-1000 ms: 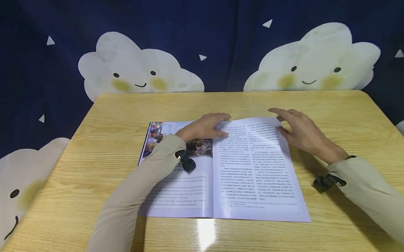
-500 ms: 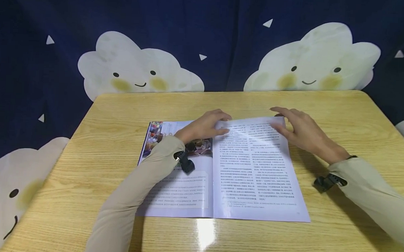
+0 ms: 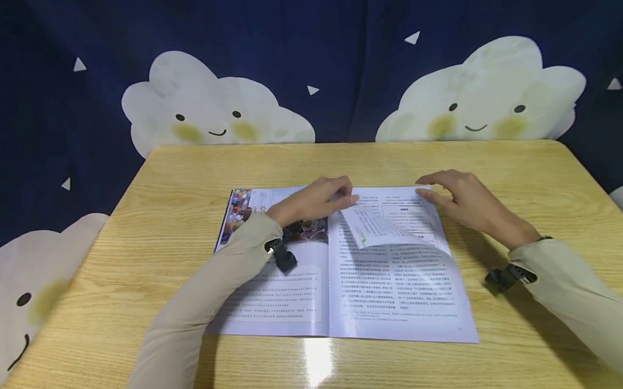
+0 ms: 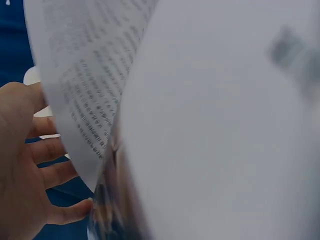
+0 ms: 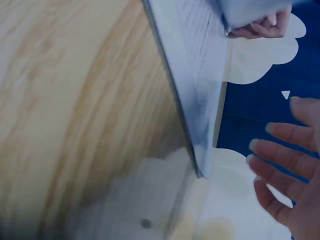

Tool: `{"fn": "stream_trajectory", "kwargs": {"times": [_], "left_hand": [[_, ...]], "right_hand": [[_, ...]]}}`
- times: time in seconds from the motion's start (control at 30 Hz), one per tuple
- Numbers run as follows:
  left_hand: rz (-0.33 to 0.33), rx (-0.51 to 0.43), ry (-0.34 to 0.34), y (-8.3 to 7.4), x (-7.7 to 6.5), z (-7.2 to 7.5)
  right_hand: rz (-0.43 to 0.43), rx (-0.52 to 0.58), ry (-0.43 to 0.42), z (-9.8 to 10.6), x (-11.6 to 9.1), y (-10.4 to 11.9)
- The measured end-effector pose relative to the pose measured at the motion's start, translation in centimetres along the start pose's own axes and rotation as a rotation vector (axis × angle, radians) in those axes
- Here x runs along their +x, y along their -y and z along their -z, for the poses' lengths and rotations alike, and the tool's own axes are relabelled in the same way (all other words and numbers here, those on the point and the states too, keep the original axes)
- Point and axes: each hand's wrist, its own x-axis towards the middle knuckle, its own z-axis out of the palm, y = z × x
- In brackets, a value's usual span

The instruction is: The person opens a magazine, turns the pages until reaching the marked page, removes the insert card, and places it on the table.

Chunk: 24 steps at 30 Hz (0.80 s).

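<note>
Page is curled back over magazine, pinched by left hand; right hand held near top corner, fingers spread.

Place: apparently indoors; home or studio could not be told. 1 wood-grain table stood before 1 dark blue curtain, far side, which bore smiling white clouds and small white triangles.

Two long beige sleeves, left and right, clothe the arms, the cloth plain and creased in places. At each wrist sits a small black device, left and right. A thin dark band shows at the right cuff.
</note>
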Motion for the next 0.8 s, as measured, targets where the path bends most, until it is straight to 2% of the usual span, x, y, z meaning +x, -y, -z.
{"fn": "stream_trajectory", "kwargs": {"times": [0.13,0.3,0.47,0.6,0.8], "left_hand": [[-0.050,0.078,0.044,-0.4,-0.5,0.2],[-0.047,0.175,0.135,-0.9,-1.6,0.3],[-0.047,0.180,0.165,-1.0,-2.7,0.3],[-0.048,0.196,0.161,-1.0,-3.4,0.3],[-0.053,0.213,0.149,-0.6,-4.1,0.5]], "right_hand": [[-0.068,-0.009,0.082,-0.3,0.1,-0.5],[-0.120,-0.041,0.201,-0.7,0.5,-1.0],[-0.155,-0.043,0.294,-1.2,0.9,-1.3],[-0.155,-0.051,0.311,-1.5,1.0,-1.7],[-0.116,-0.077,0.277,-1.8,1.0,-1.7]]}}
